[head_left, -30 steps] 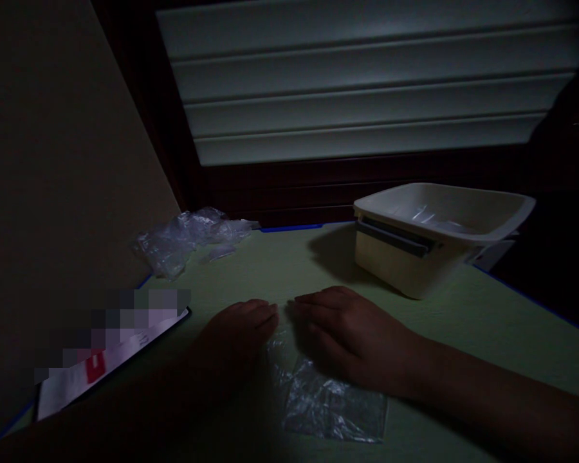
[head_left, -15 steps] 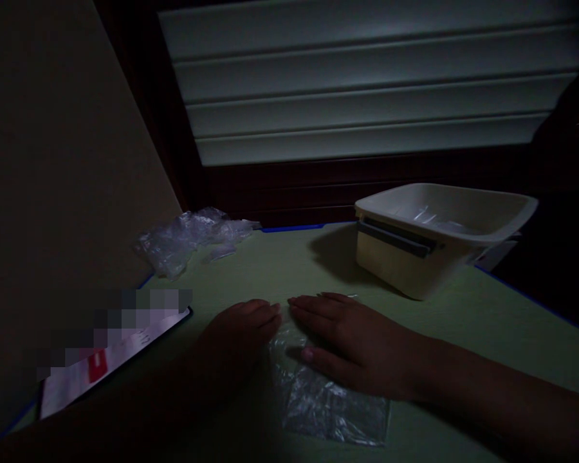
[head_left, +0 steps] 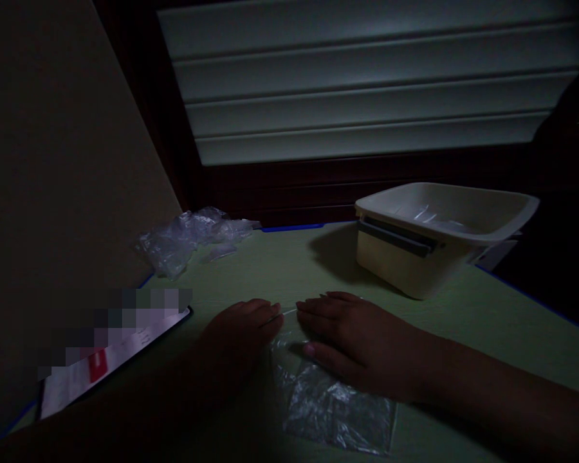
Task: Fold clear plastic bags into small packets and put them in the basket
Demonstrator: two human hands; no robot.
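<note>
A clear, crinkled plastic bag (head_left: 340, 411) lies flat on the green tabletop in front of me. My right hand (head_left: 359, 337) rests palm down over its upper right part, fingers stretched out to the left. At the bag's upper left corner, my left hand (head_left: 248, 328) has its fingers bent together, seemingly pinching the edge; its fingertips are partly in shadow. A thin bright line, the bag's top edge (head_left: 289, 312), runs across the small gap between both hands.
A cream bin (head_left: 395, 263) with a grey handle stands at the back right, with clear plastic inside. Crumpled clear plastic bags (head_left: 174, 244) are heaped at the back left. A phone or tablet (head_left: 77, 379) with a lit screen, partly blurred out, lies at the left edge.
My right hand has slid slightly right, widening the gap to my left hand and baring the bag's top edge. The bag's lower right corner has shifted a little right and towards me.
</note>
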